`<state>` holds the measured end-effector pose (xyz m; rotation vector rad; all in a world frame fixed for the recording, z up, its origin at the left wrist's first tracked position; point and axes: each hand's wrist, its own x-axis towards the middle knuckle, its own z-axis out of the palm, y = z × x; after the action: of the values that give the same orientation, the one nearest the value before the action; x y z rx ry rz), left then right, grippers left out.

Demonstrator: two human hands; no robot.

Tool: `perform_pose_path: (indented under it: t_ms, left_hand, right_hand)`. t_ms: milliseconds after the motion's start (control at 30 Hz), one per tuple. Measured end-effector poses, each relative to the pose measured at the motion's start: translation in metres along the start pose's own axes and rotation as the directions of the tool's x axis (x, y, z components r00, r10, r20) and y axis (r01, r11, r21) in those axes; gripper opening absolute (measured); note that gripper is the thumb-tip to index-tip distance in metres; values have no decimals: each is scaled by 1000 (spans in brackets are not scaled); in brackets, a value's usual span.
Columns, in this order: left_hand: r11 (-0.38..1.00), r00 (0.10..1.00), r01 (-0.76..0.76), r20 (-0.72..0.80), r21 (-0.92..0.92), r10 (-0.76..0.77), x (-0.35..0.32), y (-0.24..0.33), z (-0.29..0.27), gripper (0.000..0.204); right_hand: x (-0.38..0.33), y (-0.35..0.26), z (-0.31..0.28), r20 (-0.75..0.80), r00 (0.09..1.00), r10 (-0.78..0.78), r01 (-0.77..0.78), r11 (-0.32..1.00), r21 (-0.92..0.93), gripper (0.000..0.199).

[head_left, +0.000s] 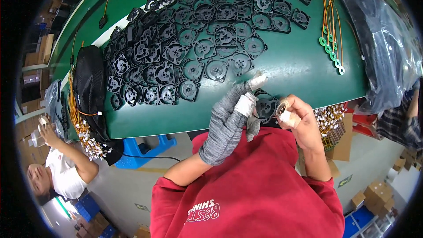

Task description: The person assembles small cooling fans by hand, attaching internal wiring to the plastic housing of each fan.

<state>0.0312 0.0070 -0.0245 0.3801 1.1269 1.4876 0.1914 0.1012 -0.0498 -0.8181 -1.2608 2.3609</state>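
Black plastic frame sits at the table's near edge, gripped in the gloved left hand; the bare right hand pinches a small round part beside its rim. The step looks like joining or checking the two, and the next move calls for a steady left grip and careful alignment. More frames crowd the table beyond, so reaching over that way could knock them. Wired green rings lie to the right, before a plastic bag; a black bag flanks the left.
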Motion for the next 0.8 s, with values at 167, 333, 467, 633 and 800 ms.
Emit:
perform_pose_path:
  t_ms: [167,333,467,633,800]
  left_hand:
    - [999,999,14,-30,-49,-15,0,-1,4,34]
    - [999,998,35,59,38,-37,0,-5,5,36]
    - [991,992,20,121,130,-36,-1,-4,7,36]
    - [975,991,-30,134,221,0,-1,-7,5,35]
    - [975,987,-23,158,219,-12,3,-2,10,35]
  right_hand:
    - [-4,5,-1,-31,1000,-1,3,998,67,9]
    - [-3,11,0,75,985,-158,162,985,-53,11]
    - [0,-2,-1,161,978,-130,141,989,-55,13]
    - [5,-26,-3,268,957,-115,241,829,-504,15]
    - [3,-32,0,177,979,-102,169,894,-416,13]
